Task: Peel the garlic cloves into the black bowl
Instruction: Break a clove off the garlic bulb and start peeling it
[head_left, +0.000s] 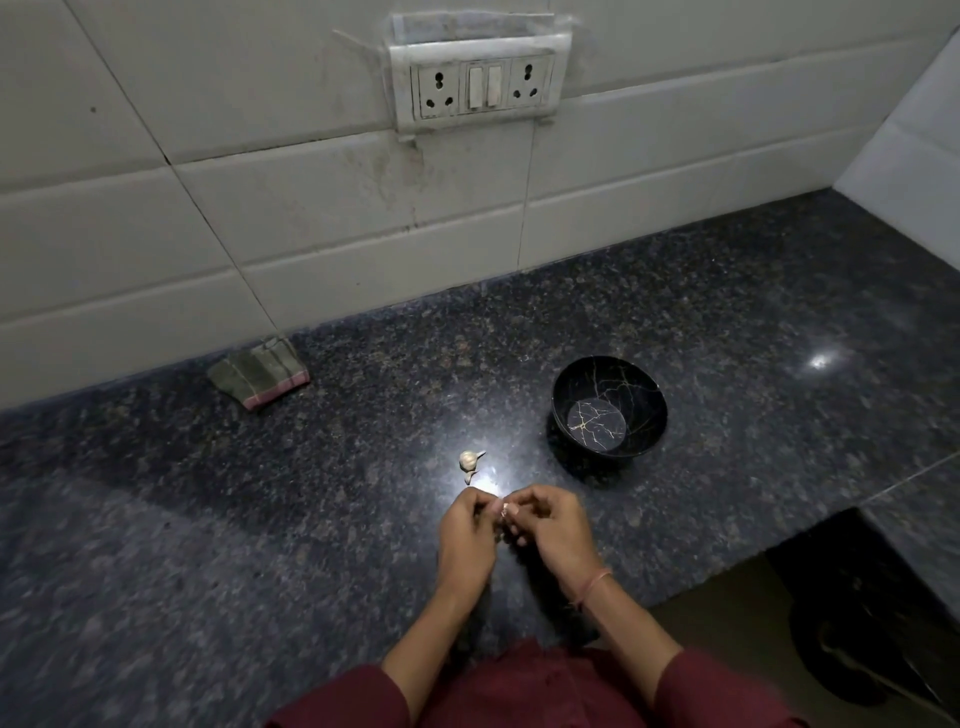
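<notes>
Between both hands' fingers (511, 506), garlic clove (505, 515) mostly hidden

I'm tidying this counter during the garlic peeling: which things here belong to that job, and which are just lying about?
Job in hand: garlic clove pinched between left hand and right hand; loose garlic cloves on the counter; black bowl, empty.
Lying about: folded cloth at the foot of the tiled wall; socket panel on that wall.
</notes>
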